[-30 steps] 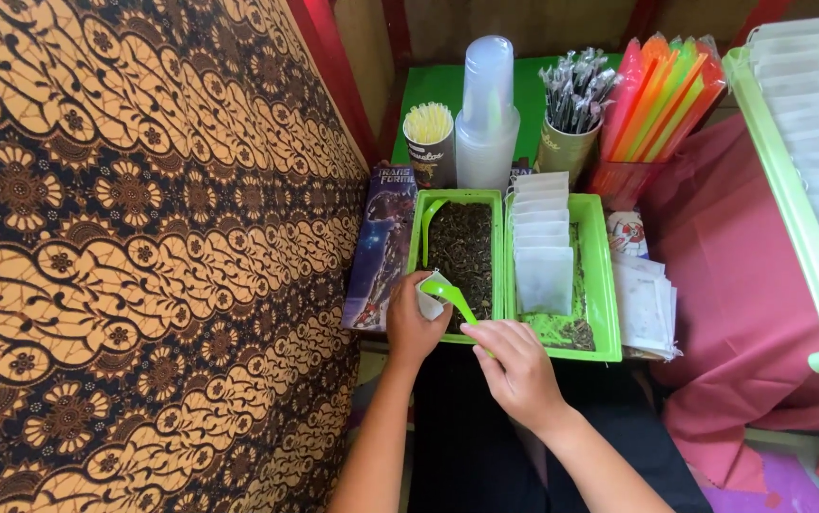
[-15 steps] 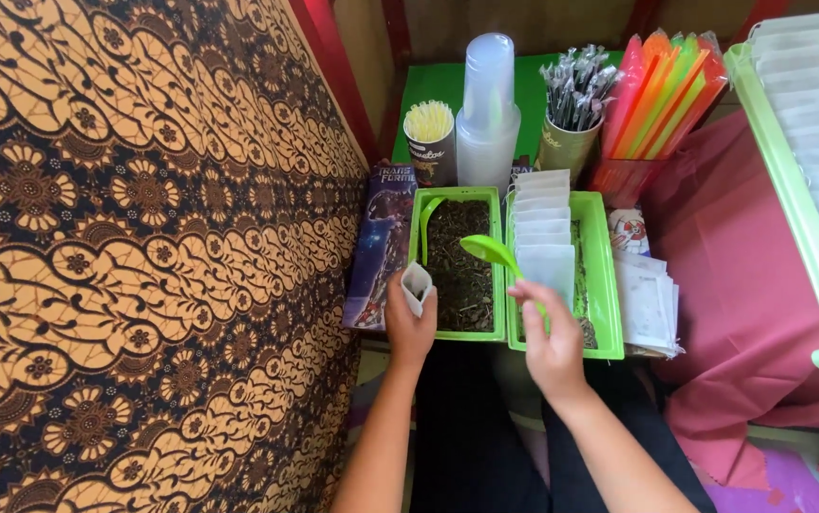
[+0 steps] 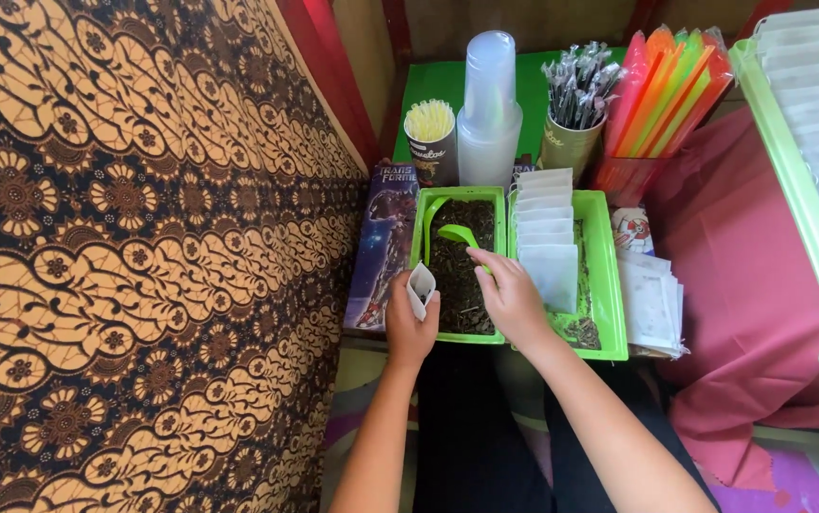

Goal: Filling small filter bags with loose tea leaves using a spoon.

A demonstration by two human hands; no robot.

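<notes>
The right hand (image 3: 512, 296), gripping a green scoop (image 3: 459, 234), had swung back over the tea tray (image 3: 455, 261) while the left hand (image 3: 409, 321) pinched an open sachet (image 3: 420, 288), ready for another fill.

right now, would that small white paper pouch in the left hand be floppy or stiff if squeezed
Probably floppy: the white pouch looks like thin paper, its mouth held open by the left hand. Likely very light, so apt to crumple or spill if squeezed hard.

Left hand (image 3: 409, 318): forearm up from near edge, fingers curled shut in a pinch, thumb on right. Right hand (image 3: 512, 296): forearm angled in from near right, fingers closed in a grip, reaching far-left.
</notes>
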